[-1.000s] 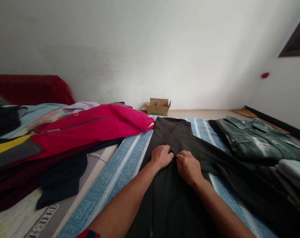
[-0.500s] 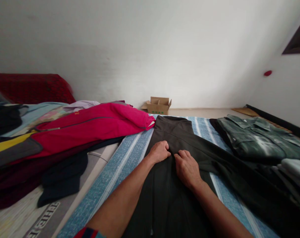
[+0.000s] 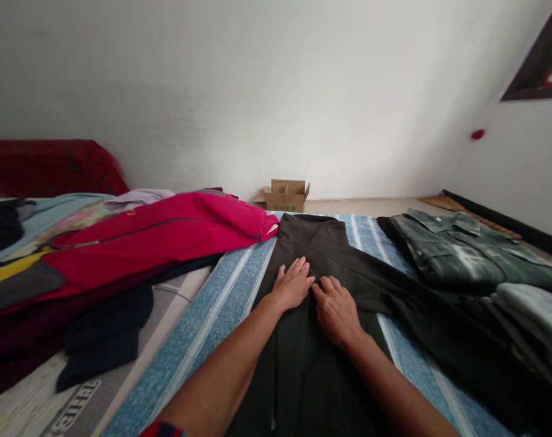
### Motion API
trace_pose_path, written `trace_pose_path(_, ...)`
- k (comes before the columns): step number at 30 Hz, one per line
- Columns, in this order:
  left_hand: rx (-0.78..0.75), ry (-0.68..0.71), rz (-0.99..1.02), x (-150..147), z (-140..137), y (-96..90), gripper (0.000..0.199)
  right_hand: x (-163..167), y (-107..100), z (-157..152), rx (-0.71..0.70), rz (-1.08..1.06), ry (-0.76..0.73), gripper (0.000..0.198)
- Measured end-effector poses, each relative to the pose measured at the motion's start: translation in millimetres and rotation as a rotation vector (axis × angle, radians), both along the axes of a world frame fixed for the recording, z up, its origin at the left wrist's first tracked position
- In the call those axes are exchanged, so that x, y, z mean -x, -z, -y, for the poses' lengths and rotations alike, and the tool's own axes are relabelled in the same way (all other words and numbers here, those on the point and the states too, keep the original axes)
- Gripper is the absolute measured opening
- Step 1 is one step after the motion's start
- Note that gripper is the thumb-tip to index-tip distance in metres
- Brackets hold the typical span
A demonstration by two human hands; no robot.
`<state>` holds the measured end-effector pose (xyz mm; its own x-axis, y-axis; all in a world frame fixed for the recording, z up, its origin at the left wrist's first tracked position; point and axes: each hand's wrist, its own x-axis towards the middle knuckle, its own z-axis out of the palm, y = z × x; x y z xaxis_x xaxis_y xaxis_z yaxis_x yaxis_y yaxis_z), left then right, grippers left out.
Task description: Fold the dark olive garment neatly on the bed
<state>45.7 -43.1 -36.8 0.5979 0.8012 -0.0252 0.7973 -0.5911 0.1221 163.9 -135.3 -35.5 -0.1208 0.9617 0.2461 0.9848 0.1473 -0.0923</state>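
Observation:
A dark grey-green long-sleeved top (image 3: 319, 246) with a high collar lies spread in front of me, its collar at the far end. One sleeve stretches out to the right; on the left side no sleeve sticks out. My left hand (image 3: 294, 284) rests flat on the upper body of the top, fingers outstretched and a little apart. Close beside it, my right hand (image 3: 337, 309) has its fingers bent and closed on the cloth, along a lengthwise fold. The fingertips of both hands nearly meet.
Beneath the top is a blue-and-white striped cloth (image 3: 212, 315). A pink jacket (image 3: 180, 233) lies over other clothes on the left. Folded camouflage clothing (image 3: 476, 249) and a light grey folded garment (image 3: 531, 309) sit on the right. An open cardboard box (image 3: 285, 197) stands by the wall.
My left hand's fingers have gone from curled to stretched out flat on the top. My right hand stays at nearly the same place, fingers still bent. The view has shifted slightly.

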Motion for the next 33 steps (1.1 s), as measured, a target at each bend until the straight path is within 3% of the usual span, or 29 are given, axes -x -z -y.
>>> trace_pose_path(7,0.078,-0.001,-0.040,3.2,-4.3,-1.8,0.055,0.5,-0.6,5.5,0.029,-0.020,0.001,0.039)
trace_pose_path(11,0.132,-0.033,0.039,3.9,-15.3,-9.8,0.058,1.0,0.4,5.8,0.054,-0.034,0.019,0.041)
trace_pose_path(16,0.056,-0.073,0.097,-7.1,-24.8,-21.9,0.057,2.2,-1.5,5.6,0.053,-0.056,0.019,0.041)
trace_pose_path(22,0.140,-0.032,-0.073,-17.3,-16.8,-6.0,0.062,-2.3,-9.0,14.1,0.032,-0.127,0.013,0.031)
trace_pose_path(25,0.147,-0.046,-0.083,-16.4,-14.1,-4.0,0.065,-23.4,-21.6,20.7,-0.010,-0.139,0.120,0.028)
trace_pose_path(28,0.160,-0.046,-0.085,-15.9,-12.9,-7.9,0.066,-66.4,-37.8,25.5,0.008,-0.076,0.336,0.028)
trace_pose_path(33,0.192,-0.037,-0.103,-16.6,-13.2,-12.5,0.068,-152.2,-45.9,36.3,0.286,0.028,0.631,0.030)
